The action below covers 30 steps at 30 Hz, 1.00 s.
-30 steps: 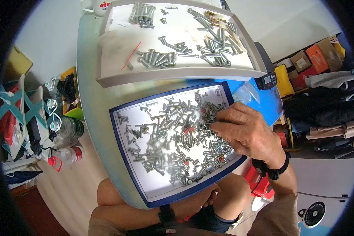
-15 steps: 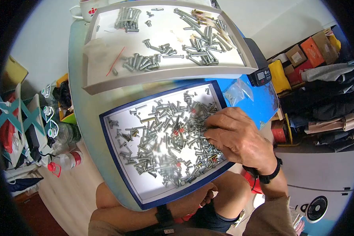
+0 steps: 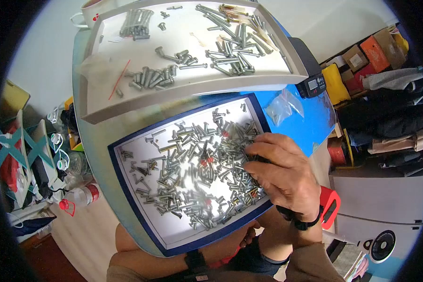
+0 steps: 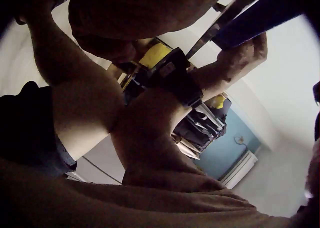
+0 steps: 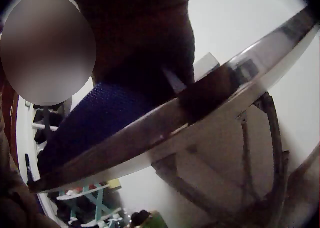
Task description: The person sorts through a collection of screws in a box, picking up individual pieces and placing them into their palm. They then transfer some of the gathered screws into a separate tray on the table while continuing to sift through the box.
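Observation:
A blue-rimmed white tray [image 3: 141, 225] on the round table holds a spread of several silver screws [image 3: 188, 164], with a few red bits among them. My right hand [image 3: 279, 171] lies over the tray's right side. Its fingers [image 3: 261, 145] curl down into the pile and pinch at screws there; the thumb is hidden. My left hand [image 3: 248, 231] reaches under the tray's near edge. In the left wrist view that left hand [image 4: 240, 52] curls round the dark blue rim [image 4: 270, 12]. The right wrist view looks from below the table and shows no fingers.
A grey tray [image 3: 174, 96] behind the blue one holds sorted groups of screws. A black digital scale [image 3: 312, 82] and a clear plastic bag [image 3: 284, 107] lie on the blue tabletop at right. A mug [image 3: 90, 8] stands at the far left. Bottles [image 3: 80, 195] and clutter stand on the floor at left.
My right hand has stayed on the right of the pile, drawing slightly toward me as its fingers work the screws. The view has shifted, and a red object now shows by the right wrist.

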### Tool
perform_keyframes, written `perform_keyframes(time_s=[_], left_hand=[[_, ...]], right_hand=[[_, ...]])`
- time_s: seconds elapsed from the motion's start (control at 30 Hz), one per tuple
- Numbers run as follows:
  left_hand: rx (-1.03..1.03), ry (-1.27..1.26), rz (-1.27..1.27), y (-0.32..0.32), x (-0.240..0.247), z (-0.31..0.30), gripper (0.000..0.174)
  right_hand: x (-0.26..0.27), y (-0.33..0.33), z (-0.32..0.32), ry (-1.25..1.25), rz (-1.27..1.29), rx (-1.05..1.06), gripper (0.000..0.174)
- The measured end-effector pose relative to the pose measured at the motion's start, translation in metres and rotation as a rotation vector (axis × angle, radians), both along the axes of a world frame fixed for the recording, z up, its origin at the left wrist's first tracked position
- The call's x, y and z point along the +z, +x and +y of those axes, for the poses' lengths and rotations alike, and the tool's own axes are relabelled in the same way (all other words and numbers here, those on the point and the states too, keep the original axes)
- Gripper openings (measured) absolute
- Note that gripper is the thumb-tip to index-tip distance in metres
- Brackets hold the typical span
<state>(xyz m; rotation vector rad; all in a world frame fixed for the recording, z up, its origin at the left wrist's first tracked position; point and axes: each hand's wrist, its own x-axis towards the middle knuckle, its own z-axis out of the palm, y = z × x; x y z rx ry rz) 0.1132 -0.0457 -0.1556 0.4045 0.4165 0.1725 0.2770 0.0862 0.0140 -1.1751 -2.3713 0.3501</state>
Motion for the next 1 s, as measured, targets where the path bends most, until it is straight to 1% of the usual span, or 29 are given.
perform_keyframes(time_s=[0.03, 0.07, 0.13, 0.17, 0.23, 0.27, 0.3, 0.33, 0.37, 0.4, 0.43, 0.47, 0.5, 0.53, 0.57, 0.6, 0.63, 0.7, 0.73, 0.77, 0.83, 0.9, 0.97, 1.0], left_hand=[[-0.046, 0.126, 0.123, 0.002, 0.008, 0.002, 0.036], [-0.052, 0.122, 0.123, 0.002, 0.019, 0.005, 0.036], [-0.075, 0.178, 0.282, 0.001, 0.040, 0.014, 0.037], [-0.079, 0.174, 0.282, 0.002, 0.041, 0.014, 0.037], [0.005, -0.078, 0.280, 0.005, 0.048, 0.015, 0.028], [0.019, 0.144, 0.301, 0.003, 0.054, 0.016, 0.031], [0.017, 0.144, 0.300, 0.002, 0.051, 0.013, 0.031], [0.057, 0.086, 0.238, -0.001, 0.046, 0.009, 0.033], [0.097, 0.028, 0.177, -0.002, 0.043, 0.006, 0.034], [-0.041, 0.078, 0.303, -0.002, 0.066, 0.024, 0.036], [-0.045, 0.079, 0.306, -0.001, 0.064, 0.021, 0.036], [0.017, 0.080, 0.255, 0.000, 0.061, 0.018, 0.029], [0.079, 0.082, 0.204, 0.000, 0.056, 0.015, 0.022], [0.075, 0.084, 0.209, 0.005, 0.051, 0.010, 0.022], [0.063, -0.068, 0.308, 0.012, 0.044, 0.003, 0.021], [0.053, -0.220, 0.405, 0.015, 0.040, -0.001, 0.019], [0.045, -0.234, 0.410, 0.012, 0.039, -0.010, 0.019], [0.051, -0.318, 0.289, 0.006, 0.033, -0.013, 0.021], [0.051, -0.317, 0.290, 0.006, 0.033, -0.013, 0.021], [0.049, -0.281, 0.340, 0.006, 0.033, -0.013, 0.020], [0.048, -0.245, 0.389, 0.006, 0.031, -0.015, 0.019], [0.081, -0.208, 0.414, 0.006, 0.031, -0.014, 0.019], [0.061, -0.238, 0.397, 0.003, 0.037, -0.009, 0.019], [0.043, -0.252, 0.378, 0.004, 0.037, -0.001, 0.020]], right_hand=[[0.003, -0.002, 0.002, 0.028, -0.086, 0.014, 0.037], [0.006, -0.003, 0.003, 0.023, -0.086, 0.009, 0.037], [0.009, -0.005, 0.002, 0.034, -0.117, 0.053, 0.037], [0.010, -0.003, -0.001, 0.030, -0.117, 0.051, 0.037], [0.014, 0.002, -0.006, -0.016, 0.046, 0.037, 0.037], [0.017, 0.003, -0.008, -0.017, 0.044, 0.036, 0.037], [0.019, 0.003, -0.010, -0.072, 0.070, 0.092, 0.036], [0.021, 0.003, -0.012, -0.128, 0.097, 0.147, 0.035], [0.023, 0.002, -0.013, -0.128, 0.099, 0.142, 0.035], [0.026, -0.002, -0.012, -0.164, 0.048, 0.185, 0.033], [0.026, -0.006, -0.012, -0.199, -0.002, 0.228, 0.030], [0.017, -0.010, -0.012, -0.161, -0.012, 0.243, 0.022], [0.016, -0.013, -0.013, -0.160, -0.007, 0.239, 0.022], [0.015, -0.015, -0.013, -0.170, -0.054, 0.241, 0.019], [0.013, -0.017, -0.012, -0.182, -0.102, 0.244, 0.018], [0.012, -0.019, -0.010, -0.173, -0.087, 0.250, 0.015], [0.011, -0.021, -0.013, -0.188, -0.080, 0.246, 0.015], [0.006, -0.023, -0.011, -0.047, -0.138, 0.152, 0.011], [0.003, -0.025, -0.010, 0.067, -0.162, 0.086, 0.006], [0.004, -0.025, -0.009, 0.067, -0.162, 0.084, 0.006], [0.005, -0.025, -0.007, 0.182, -0.131, 0.017, 0.009], [0.009, -0.026, -0.008, 0.181, -0.137, -0.002, 0.012], [0.014, -0.026, -0.011, 0.179, -0.141, -0.023, 0.014], [0.014, -0.025, -0.009, 0.153, -0.250, -0.076, 0.015]])
